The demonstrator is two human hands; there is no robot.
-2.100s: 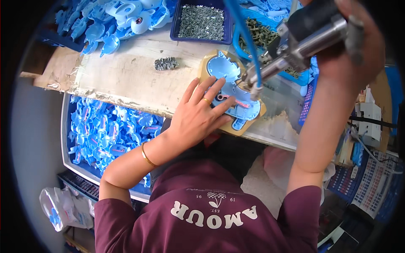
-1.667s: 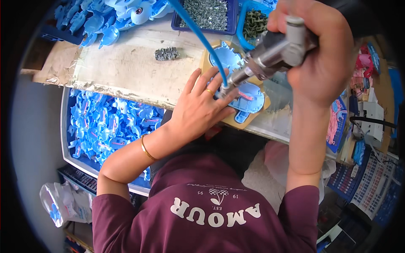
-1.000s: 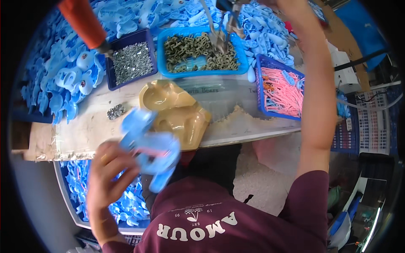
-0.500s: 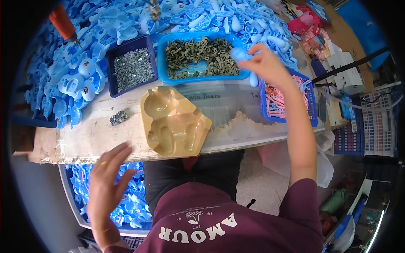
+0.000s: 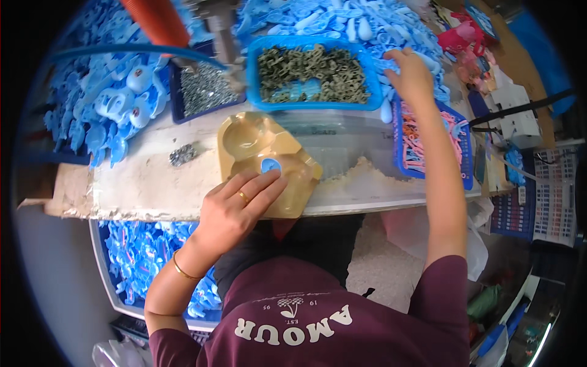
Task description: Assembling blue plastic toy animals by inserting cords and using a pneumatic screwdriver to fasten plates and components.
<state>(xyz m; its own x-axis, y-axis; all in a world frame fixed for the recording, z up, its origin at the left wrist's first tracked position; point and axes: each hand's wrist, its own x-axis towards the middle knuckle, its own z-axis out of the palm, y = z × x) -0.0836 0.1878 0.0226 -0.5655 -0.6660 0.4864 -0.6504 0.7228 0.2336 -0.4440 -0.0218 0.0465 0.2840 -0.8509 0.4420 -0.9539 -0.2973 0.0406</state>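
A tan moulded tray [image 5: 241, 125] with rounded hollows lies at the front edge of the table. My left hand [image 5: 235, 205] reaches over it, fingertips pressed on a small light blue plastic piece [image 5: 271, 165] in a hollow; the thumb is hidden. To the right, my right hand [image 5: 413, 76] is at the edge of a heap of light blue plastic parts [image 5: 342, 15], its thumb and forefinger apart. I see nothing clearly held in it.
A blue tray [image 5: 318, 106] holds greenish metal clips; a dark blue tray [image 5: 178, 101] holds small silver pieces. A similar silver cluster [image 5: 181, 155] lies loose. An orange tool [image 5: 158, 21] hangs overhead. The blue basket [image 5: 468, 177] holds pink parts. Below the table, a bin holds blue parts.
My left hand has moved right and forward onto the tan tray, where a blue piece now shows. My right hand, which held a blue piece, has moved onto the heap. The view has shifted.
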